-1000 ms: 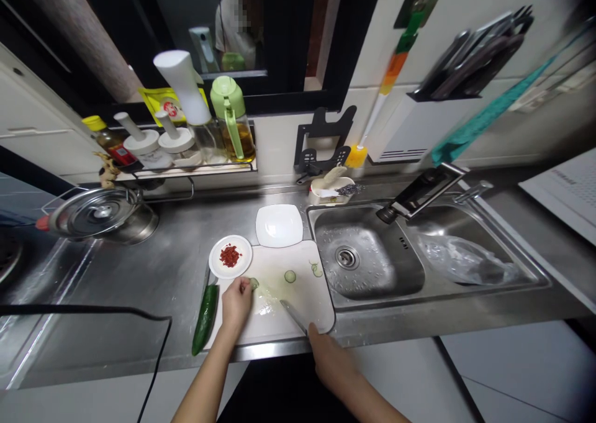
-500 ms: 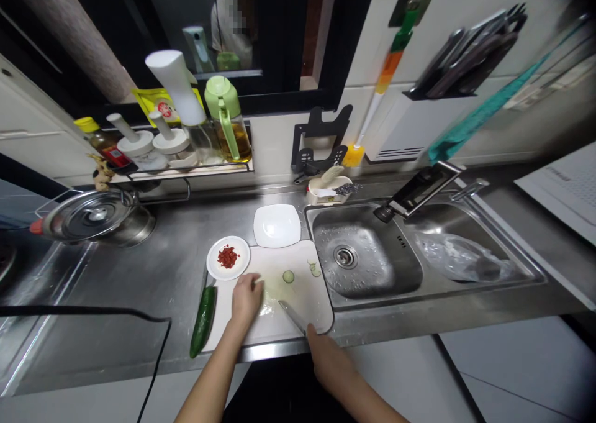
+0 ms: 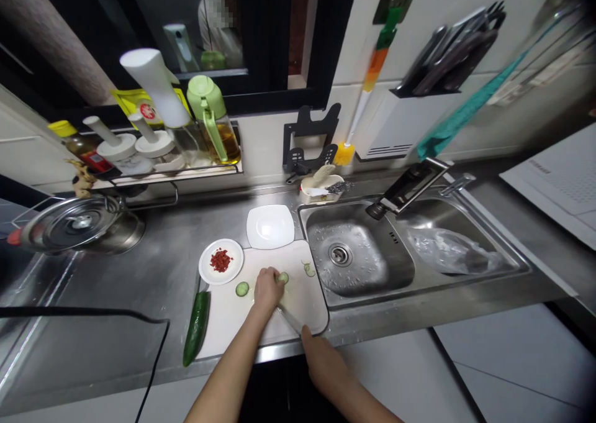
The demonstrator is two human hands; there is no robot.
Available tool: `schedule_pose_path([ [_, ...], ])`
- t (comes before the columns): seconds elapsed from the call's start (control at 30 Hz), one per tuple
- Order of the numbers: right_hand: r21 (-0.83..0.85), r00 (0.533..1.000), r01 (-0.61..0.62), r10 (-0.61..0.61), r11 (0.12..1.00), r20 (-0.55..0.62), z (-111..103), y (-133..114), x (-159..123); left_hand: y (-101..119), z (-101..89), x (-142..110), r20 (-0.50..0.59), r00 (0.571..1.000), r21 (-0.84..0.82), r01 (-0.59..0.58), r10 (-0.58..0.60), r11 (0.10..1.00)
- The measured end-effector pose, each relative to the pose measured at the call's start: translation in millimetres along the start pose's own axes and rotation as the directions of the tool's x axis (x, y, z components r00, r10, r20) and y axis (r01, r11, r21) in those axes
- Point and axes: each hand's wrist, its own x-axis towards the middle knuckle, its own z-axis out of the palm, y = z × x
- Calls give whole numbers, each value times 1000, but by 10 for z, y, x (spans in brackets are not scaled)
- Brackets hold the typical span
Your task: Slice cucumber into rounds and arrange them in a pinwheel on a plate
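Note:
My left hand (image 3: 268, 289) is over the middle of the white cutting board (image 3: 221, 333), fingers closed at the edge of a cucumber slice (image 3: 284, 277). A second cucumber slice (image 3: 241, 289) lies flat on the board to the left of that hand. At the board's front right, my right hand (image 3: 320, 354) grips a knife (image 3: 290, 320), its blade angled up and left, the tip partly behind my left hand. Thin green cucumber scraps (image 3: 308, 268) sit near the right edge. A whole cucumber (image 3: 197, 328) rests along the board's left edge.
A round plate with chopped red bits (image 3: 204, 276) overlaps the board's back left corner. Behind the board stands a white square plate (image 3: 270, 227). The steel sink (image 3: 358, 274) adjoins on the right. A lidded pot (image 3: 116, 236) and a black cable (image 3: 161, 342) are at left.
My left hand has moved right, from beside the red-bits plate to the cucumber slice. A second slice now shows where that hand was. My right hand still holds the knife low.

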Motion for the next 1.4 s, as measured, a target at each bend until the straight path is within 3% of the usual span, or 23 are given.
schedule_pose_path([
  [0.23,9,999,29,-30,1000,44,-10,20,42,21,-70,-21,56,998,-56,4,-1,998],
  [0.57,-25,998,68,-68,997,2,40,119,99,-363,-238,-180,38,999,-75,41,-38,996],
  [0.83,-74,997,60,-63,996,-45,-24,70,105,-521,-123,-411,-164,981,-76,-119,105,990],
  [1.03,-107,994,72,-79,992,-70,-90,-115,184,-556,-42,-524,-205,973,-138,-140,110,981],
  [1.4,-123,992,87,-97,989,-77,-170,-277,208,-606,26,-485,-216,972,-169,-133,95,977],
])
